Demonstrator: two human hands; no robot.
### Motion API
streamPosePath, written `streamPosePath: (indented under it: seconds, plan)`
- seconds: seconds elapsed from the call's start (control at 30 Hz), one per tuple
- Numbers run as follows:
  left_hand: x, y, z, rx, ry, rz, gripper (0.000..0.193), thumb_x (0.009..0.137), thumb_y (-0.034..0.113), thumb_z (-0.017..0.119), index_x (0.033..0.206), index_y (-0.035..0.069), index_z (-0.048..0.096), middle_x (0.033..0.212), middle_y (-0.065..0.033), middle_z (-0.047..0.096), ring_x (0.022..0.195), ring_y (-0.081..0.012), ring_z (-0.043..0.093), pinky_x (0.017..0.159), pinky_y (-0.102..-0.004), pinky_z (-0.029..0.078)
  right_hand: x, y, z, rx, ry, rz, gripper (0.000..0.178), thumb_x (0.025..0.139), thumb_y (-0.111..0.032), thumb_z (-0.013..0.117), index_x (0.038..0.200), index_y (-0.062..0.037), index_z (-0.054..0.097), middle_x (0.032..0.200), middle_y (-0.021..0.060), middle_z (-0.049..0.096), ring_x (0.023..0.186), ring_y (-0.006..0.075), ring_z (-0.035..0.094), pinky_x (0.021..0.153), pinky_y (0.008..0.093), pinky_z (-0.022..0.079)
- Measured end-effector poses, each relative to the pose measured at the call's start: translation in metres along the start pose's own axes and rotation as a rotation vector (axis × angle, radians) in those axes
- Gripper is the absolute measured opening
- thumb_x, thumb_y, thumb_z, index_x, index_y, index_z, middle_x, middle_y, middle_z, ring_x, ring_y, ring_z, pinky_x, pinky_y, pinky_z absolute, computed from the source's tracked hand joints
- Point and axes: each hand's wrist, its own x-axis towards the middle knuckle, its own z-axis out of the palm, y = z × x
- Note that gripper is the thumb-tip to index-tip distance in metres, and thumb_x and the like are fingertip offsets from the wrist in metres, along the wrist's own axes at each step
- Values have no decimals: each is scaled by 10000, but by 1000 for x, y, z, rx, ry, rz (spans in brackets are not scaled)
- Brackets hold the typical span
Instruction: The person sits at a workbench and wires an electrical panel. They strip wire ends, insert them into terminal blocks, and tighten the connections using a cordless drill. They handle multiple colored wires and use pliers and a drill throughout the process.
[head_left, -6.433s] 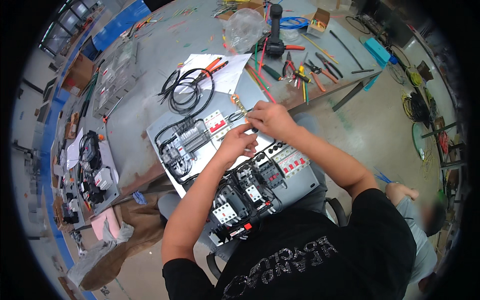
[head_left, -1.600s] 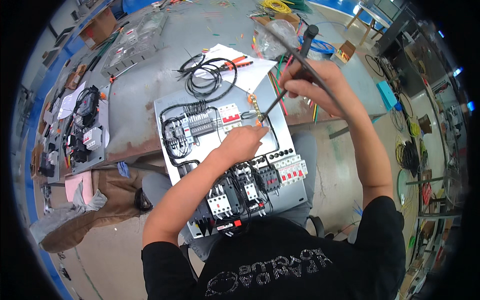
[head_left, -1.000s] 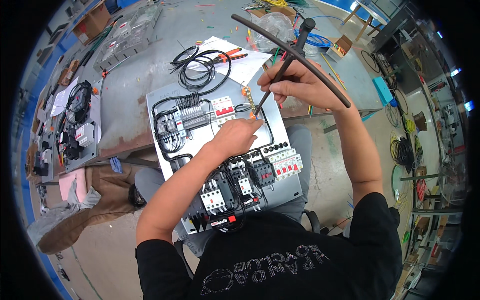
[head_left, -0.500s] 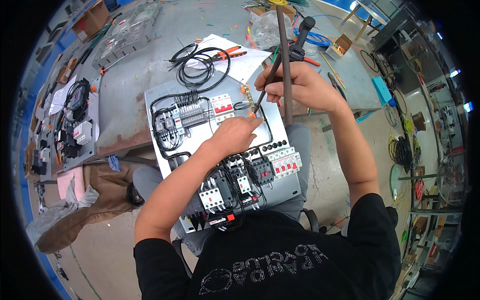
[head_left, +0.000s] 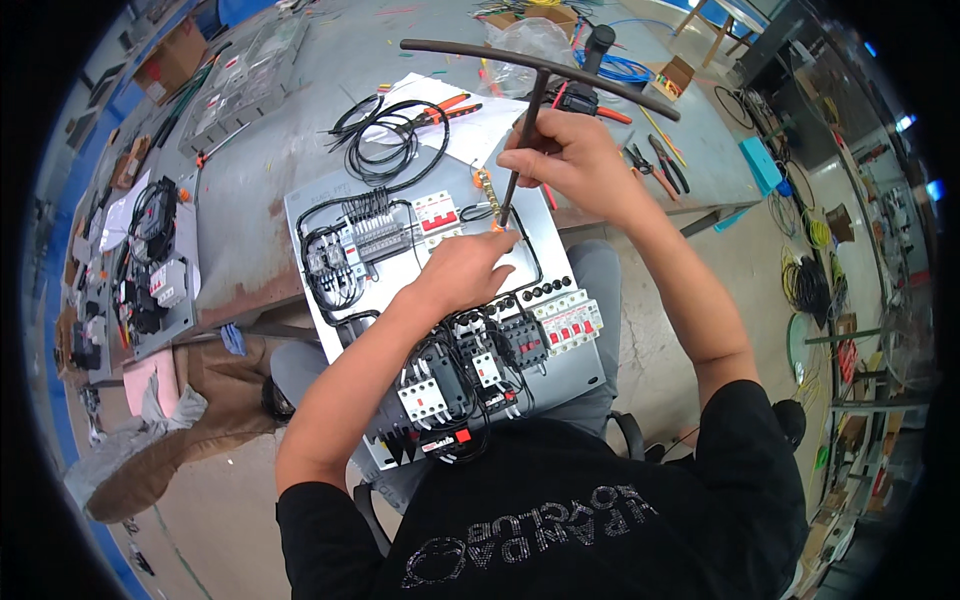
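Gripping the T-handled tool (head_left: 541, 66) in the right hand (head_left: 563, 158), shaft slanting down to the brass strip (head_left: 489, 194)
On my feed, white-fronted contactors (head_left: 423, 400) and red-switched breakers (head_left: 571, 325) sit at the near end of the metal panel (head_left: 555, 382) over the person's lap; beyond them the left hand (head_left: 458, 272) points its index finger to the strip's near orange end, and I cannot tell whether it pinches anything; the right fingers close round the shaft, its lower tip at that same end; farther off, I see coiled black cable (head_left: 370, 172) and orange-handled pliers (head_left: 448, 110) on white paper (head_left: 478, 135)
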Motion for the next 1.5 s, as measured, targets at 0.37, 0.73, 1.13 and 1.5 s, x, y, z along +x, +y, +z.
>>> streamPosePath:
  seconds: [0.37,0.73,1.13,1.5]
  plan:
    - [54,24,-45,-312,243,-104,222,950,244,734,1001,28,738,784,-140,702,671,-270,706,648,-385,527,12,-30,-49,-277,-48,-247,538,853,-283,807,1342,-87,696,1042,95,759,841,184,718,797,336,568]
    - [50,16,-51,-390,128,-136,226,1000,212,674,1085,11,733,830,-130,718,723,-215,696,704,-346,530,48,-91,-77,-1018,-139,-1008,584,849,-480,768,1119,19,627,1472,264,470,1391,426,453,1047,516,451]
    - [45,13,-53,-466,35,-155,237,1049,182,599,1143,-10,700,1022,-99,749,950,-158,695,870,-305,527,35,-119,-93,-423,-521,-375,300,886,-257,795,965,30,759,820,144,727,774,265,705,705,366,549]
    - [54,61,-88,-1003,418,40,995,1015,790,183,1341,-42,620,1200,-183,725,1161,-301,672,1078,-433,464,3,-144,-80,-733,-259,-319,445,946,-306,726,1243,22,687,772,177,722,709,315,714,676,386,549]
